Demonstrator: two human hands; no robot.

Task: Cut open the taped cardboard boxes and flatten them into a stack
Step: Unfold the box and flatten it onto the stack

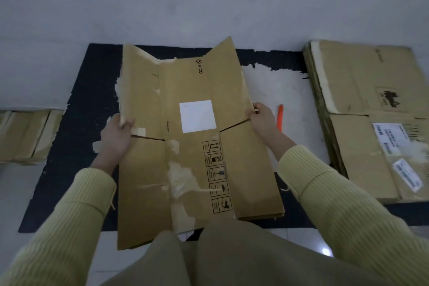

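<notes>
Ribbed yellow sleeves [76, 211] — left hand [117, 137], right hand [262, 118] pinch flattened cardboard box [192, 146] edges.

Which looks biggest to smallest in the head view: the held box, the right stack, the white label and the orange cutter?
1. held box, though it is nearest the camera, so its lead is unsure
2. right stack, cut off by the frame edge
3. white label
4. orange cutter, partly hidden
</notes>
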